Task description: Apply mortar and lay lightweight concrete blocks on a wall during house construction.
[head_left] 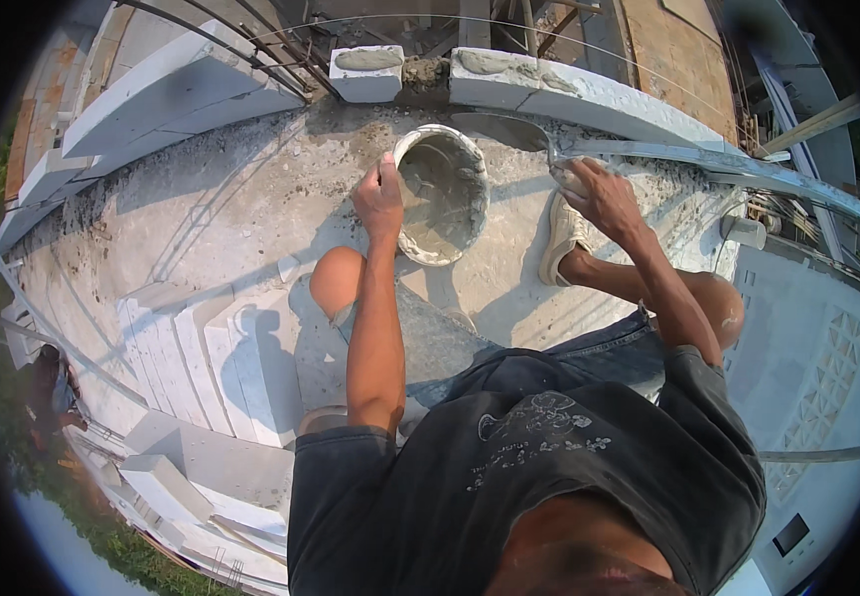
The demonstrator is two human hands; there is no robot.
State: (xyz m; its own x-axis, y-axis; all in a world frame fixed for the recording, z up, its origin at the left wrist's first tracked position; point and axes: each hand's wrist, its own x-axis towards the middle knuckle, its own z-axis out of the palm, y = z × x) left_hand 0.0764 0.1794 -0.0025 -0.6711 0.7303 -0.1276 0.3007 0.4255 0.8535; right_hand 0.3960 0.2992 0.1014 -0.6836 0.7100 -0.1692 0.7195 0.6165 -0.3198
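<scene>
My left hand is closed on the left rim of a bucket, tilting it slightly. Grey wet mortar coats the bucket's inside and lies in its bottom. On the right, my right hand grips a trowel by its handle; the blade points left, just beyond the bucket. Past the bucket runs a low row of white blocks: a short block and a longer block, both with mortar dabs on top. Between these two blocks is a gap with mortar in it.
A long metal bar lies at the right. White blocks stand stacked at the left. Steel rods rise behind the block row. At the far left there is another person. My shoe rests on the dusty concrete floor.
</scene>
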